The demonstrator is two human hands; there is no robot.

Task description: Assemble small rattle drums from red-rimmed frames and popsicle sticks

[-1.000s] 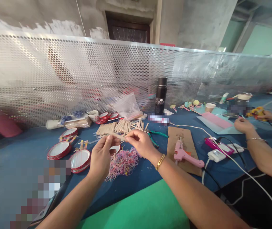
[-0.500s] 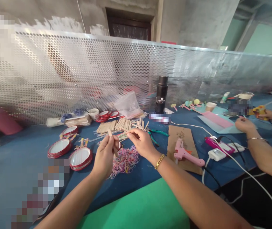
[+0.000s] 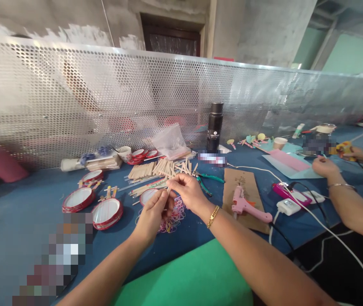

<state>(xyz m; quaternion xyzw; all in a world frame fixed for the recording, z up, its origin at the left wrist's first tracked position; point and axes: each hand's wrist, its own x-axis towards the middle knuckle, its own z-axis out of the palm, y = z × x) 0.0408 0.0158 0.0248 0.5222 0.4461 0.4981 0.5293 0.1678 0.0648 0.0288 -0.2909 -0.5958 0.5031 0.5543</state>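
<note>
My left hand [image 3: 156, 212] is closed around a thin wooden craft stick [image 3: 169, 191] that points up between the two hands. My right hand [image 3: 186, 191], with a gold bracelet at the wrist, pinches thumb against fingers right at the stick's upper end; whatever small thing is in that pinch is hidden. Directly below both hands lies a tangled heap of pink and purple rubber bands [image 3: 176, 219], partly covered by them. A round, red-rimmed piece [image 3: 147, 196] shows just behind my left hand. Loose craft sticks [image 3: 156, 169] are piled beyond the hands.
Red-rimmed drum-like rounds [image 3: 107, 213] stand at left. Right of the hands are green-handled pliers [image 3: 211, 180] and a pink glue gun [image 3: 248, 207] on cardboard [image 3: 229, 182]. A black flask [image 3: 215, 127] stands behind. White cables cross the right side, near another person's hand [image 3: 326, 168].
My left hand has turned the craft stick and moved right, bringing it against my right fingertips. My right hand has stayed nearly in place, still pinched.
</note>
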